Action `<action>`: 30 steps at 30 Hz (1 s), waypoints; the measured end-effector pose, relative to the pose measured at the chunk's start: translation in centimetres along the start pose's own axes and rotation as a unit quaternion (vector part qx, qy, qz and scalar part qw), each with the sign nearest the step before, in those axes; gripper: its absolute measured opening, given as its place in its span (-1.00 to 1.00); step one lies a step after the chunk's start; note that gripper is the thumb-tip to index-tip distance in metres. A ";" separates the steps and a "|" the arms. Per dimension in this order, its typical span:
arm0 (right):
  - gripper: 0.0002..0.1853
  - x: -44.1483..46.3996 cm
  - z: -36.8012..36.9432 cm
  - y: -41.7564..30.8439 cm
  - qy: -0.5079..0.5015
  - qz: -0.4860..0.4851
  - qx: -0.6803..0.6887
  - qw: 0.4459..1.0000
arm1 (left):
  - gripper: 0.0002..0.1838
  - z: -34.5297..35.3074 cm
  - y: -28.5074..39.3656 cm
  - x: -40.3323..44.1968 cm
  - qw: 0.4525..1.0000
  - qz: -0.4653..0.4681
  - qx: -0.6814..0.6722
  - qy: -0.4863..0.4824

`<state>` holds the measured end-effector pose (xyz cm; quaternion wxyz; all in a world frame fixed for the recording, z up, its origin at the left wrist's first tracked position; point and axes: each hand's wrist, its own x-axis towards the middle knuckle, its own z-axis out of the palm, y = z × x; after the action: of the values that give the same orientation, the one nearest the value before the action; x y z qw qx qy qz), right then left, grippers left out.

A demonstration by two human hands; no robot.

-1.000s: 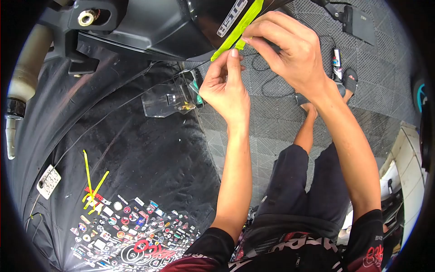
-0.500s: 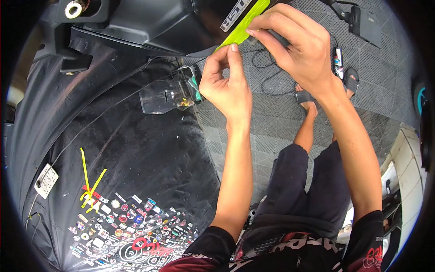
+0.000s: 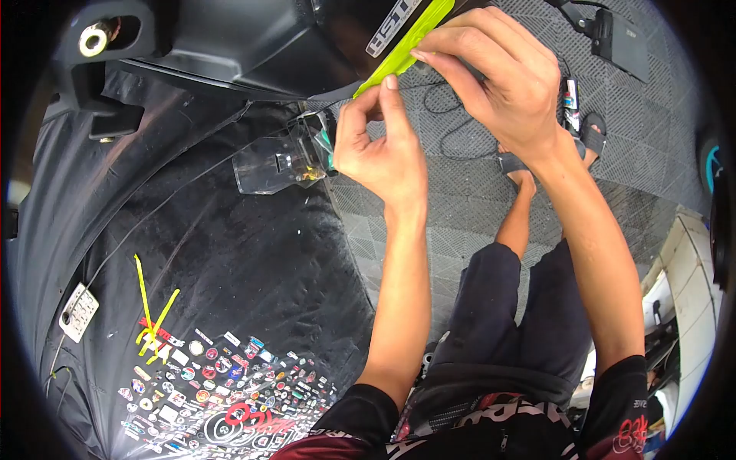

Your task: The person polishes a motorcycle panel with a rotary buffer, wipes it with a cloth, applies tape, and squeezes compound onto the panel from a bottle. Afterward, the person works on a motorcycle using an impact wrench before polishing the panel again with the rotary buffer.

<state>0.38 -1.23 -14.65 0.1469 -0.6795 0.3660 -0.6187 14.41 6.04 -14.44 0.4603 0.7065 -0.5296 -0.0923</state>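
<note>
A bright yellow-green vinyl strip (image 3: 424, 29) runs slantwise along the edge of a glossy black body panel (image 3: 284, 42) at the top. My left hand (image 3: 381, 149) pinches the strip's lower end between thumb and fingertips. Higher up, my right hand (image 3: 502, 80) is closed at the strip's outer edge, thumb against forefinger. Beside the strip, on the panel, is a silver-edged badge (image 3: 393, 29) with raised letters, partly cut off by the frame. The strip's upper part runs out of view.
On the black sheet (image 3: 253, 261) lie yellow strips (image 3: 149, 314), a power strip (image 3: 79, 313) with its cord, and a clear plastic part (image 3: 268, 165). Many stickers (image 3: 222, 383) cover the lower left. A black bracket (image 3: 103, 92) juts in at upper left. A cable (image 3: 452, 146) crosses the grey tiled floor.
Both hands keep their pinch along the strip, my left hand a little lower and farther left. The panel and bracket sit slightly farther left and lower in view.
</note>
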 end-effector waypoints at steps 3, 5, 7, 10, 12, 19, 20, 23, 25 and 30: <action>-0.71 -0.5 -0.2 0.9 -0.023 0.015 -0.042 0.999 | -0.79 -0.4 -0.5 0.4 0.999 -0.010 0.031 -0.005; -0.57 -0.7 -0.9 1.3 -0.032 0.077 -0.066 0.994 | -0.73 -0.6 -1.2 0.4 0.999 -0.014 0.049 -0.013; -0.39 0.3 -1.2 2.0 -0.026 0.108 -0.065 0.992 | -0.71 -0.9 -2.1 0.7 0.998 -0.044 0.048 -0.018; -0.37 1.7 -2.5 2.2 -0.071 0.171 -0.030 0.982 | -0.70 -0.8 -3.9 0.8 0.999 -0.043 0.019 -0.014; -0.38 2.6 -3.4 1.4 -0.105 0.226 -0.041 0.968 | -0.71 -0.7 -4.5 0.8 0.999 -0.034 -0.012 -0.012; -0.69 3.0 -3.9 0.1 -0.209 0.432 0.043 0.876 | -0.70 -1.5 -1.6 1.4 0.994 -0.080 0.030 -0.061; -0.64 2.6 -4.0 0.1 -0.194 0.429 0.057 0.880 | -0.68 -1.7 -1.3 1.8 0.992 -0.095 0.048 -0.066; -0.42 -0.8 -4.5 -0.3 -0.155 0.434 0.130 0.878 | -0.64 -1.9 -0.4 2.9 0.983 -0.139 0.093 -0.074; -0.46 -4.0 -6.7 -1.1 -0.224 0.465 0.129 0.847 | -0.67 -2.2 0.5 2.4 0.970 0.011 0.235 -0.065; -0.51 -15.5 -15.6 -2.6 -0.348 0.601 0.058 0.717 | -0.51 -2.6 2.9 -2.2 0.932 0.226 0.254 -0.126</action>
<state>-13.09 15.07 -21.31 0.6439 -0.4743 0.5838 -0.1400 13.15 9.29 -11.67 0.2033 0.6440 -0.7348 0.0640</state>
